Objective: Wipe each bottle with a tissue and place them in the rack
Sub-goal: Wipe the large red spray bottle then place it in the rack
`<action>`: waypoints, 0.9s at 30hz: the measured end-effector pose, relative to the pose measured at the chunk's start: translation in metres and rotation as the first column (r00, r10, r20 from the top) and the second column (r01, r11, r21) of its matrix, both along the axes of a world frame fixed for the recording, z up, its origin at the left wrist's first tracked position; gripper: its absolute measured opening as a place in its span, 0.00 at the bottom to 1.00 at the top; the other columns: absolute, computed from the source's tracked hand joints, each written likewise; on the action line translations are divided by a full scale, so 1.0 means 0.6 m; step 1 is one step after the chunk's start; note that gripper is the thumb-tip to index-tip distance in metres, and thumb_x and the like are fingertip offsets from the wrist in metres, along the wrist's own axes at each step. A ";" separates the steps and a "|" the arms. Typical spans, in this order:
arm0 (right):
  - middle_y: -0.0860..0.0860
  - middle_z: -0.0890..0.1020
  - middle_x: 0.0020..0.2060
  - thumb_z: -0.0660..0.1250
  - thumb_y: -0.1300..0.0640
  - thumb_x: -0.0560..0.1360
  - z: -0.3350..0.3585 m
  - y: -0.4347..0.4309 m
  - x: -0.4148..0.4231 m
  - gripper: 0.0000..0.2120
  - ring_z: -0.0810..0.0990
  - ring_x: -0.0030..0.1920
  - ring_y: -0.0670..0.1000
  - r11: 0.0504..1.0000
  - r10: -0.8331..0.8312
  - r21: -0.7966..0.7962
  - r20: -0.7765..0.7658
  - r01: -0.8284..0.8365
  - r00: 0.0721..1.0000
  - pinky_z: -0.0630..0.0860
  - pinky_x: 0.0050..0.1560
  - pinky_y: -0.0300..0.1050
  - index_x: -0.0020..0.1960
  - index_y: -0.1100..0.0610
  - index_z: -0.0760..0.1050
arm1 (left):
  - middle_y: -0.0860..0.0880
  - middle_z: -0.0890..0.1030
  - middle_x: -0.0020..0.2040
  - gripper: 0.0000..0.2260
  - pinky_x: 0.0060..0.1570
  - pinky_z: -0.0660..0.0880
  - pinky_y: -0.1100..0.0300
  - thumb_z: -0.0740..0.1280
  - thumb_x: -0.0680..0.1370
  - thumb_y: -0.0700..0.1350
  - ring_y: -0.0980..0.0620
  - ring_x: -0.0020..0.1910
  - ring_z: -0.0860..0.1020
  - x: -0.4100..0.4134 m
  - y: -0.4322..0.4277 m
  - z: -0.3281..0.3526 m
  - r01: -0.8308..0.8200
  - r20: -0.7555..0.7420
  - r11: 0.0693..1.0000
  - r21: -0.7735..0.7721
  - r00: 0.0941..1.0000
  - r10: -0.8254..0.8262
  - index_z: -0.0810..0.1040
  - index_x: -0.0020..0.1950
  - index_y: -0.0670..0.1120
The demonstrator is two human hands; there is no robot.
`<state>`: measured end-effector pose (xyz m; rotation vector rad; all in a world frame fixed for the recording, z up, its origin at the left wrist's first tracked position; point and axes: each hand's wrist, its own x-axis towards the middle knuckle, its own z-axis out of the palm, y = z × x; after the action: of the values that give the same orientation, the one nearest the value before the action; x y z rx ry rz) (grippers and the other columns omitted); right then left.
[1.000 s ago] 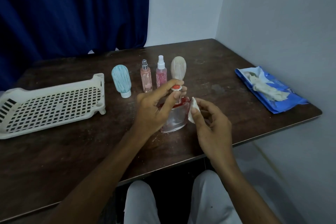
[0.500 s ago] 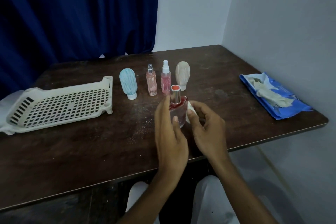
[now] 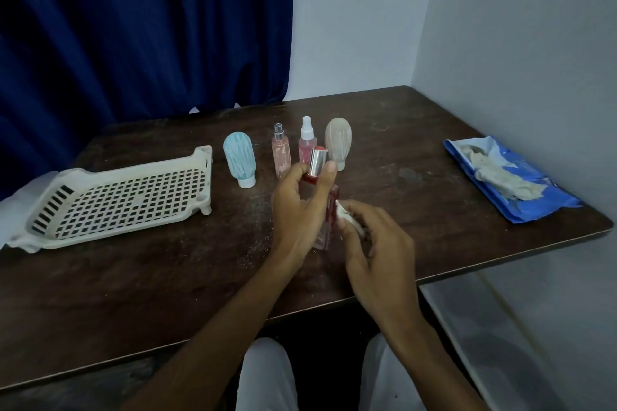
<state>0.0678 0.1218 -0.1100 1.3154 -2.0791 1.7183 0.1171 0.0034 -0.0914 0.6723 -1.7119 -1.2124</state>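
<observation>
My left hand (image 3: 297, 210) grips a clear red perfume bottle (image 3: 329, 213) with a silver cap, held upright over the middle of the table. Beside it my right hand (image 3: 377, 243) pinches a small white tissue (image 3: 347, 218) against the bottle's right side. Behind stand a blue squeeze bottle (image 3: 239, 157), a thin pink spray bottle (image 3: 280, 150), a second pink spray bottle (image 3: 306, 140) with a white top, and a beige squeeze bottle (image 3: 339, 142). The cream perforated rack (image 3: 117, 197) lies at the left with nothing in it.
A blue wipes pack (image 3: 507, 180) with crumpled tissue on top lies at the table's right edge. The dark wooden table (image 3: 133, 277) meets a blue curtain behind and a white wall on the right. My white-trousered knees show below the front edge.
The perfume bottle has gone from tilted to upright, and my left hand's grip has shifted up near its cap. My right hand's tissue moved along the bottle's right side.
</observation>
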 end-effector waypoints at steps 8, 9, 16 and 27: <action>0.47 0.83 0.52 0.70 0.65 0.77 0.000 0.000 0.028 0.13 0.80 0.53 0.38 0.996 0.045 -0.074 0.023 -0.044 0.999 0.73 0.53 0.27 0.60 0.58 0.82 | 0.43 0.84 0.48 0.14 0.57 0.79 0.51 0.66 0.79 0.55 0.46 0.52 0.83 -0.016 -0.031 0.000 0.214 -0.286 0.951 0.224 0.947 -0.146 0.80 0.45 0.45; 0.47 0.82 0.52 0.71 0.65 0.77 0.001 0.001 0.030 0.13 0.80 0.53 0.38 0.996 0.032 -0.089 0.022 -0.030 0.999 0.73 0.52 0.27 0.60 0.58 0.82 | 0.43 0.84 0.50 0.14 0.58 0.78 0.47 0.66 0.79 0.55 0.44 0.53 0.82 -0.021 -0.036 0.000 0.289 -0.338 0.910 0.296 0.923 -0.183 0.79 0.43 0.45; 0.51 0.82 0.52 0.70 0.65 0.76 0.010 -0.017 0.018 0.11 0.80 0.53 0.42 0.994 -0.048 -0.106 -0.136 0.034 0.990 0.73 0.56 0.29 0.58 0.61 0.82 | 0.41 0.82 0.49 0.21 0.49 0.78 0.51 0.63 0.79 0.59 0.46 0.45 0.81 -0.037 -0.059 -0.002 0.548 -0.486 0.601 0.583 0.827 -0.283 0.81 0.44 0.42; 0.57 0.81 0.51 0.69 0.68 0.71 0.045 -0.074 -0.010 0.13 0.81 0.50 0.55 0.986 0.061 0.167 -0.468 0.021 0.881 0.82 0.44 0.49 0.54 0.61 0.83 | 0.42 0.81 0.49 0.27 0.49 0.80 0.56 0.64 0.78 0.60 0.48 0.44 0.81 -0.038 -0.093 -0.005 0.620 -0.461 0.472 0.627 0.784 -0.417 0.70 0.64 0.38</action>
<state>0.0619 0.0774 -0.0828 1.6114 -1.9472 1.0894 0.0940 -0.0523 -0.0946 0.4081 -1.1502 -2.4366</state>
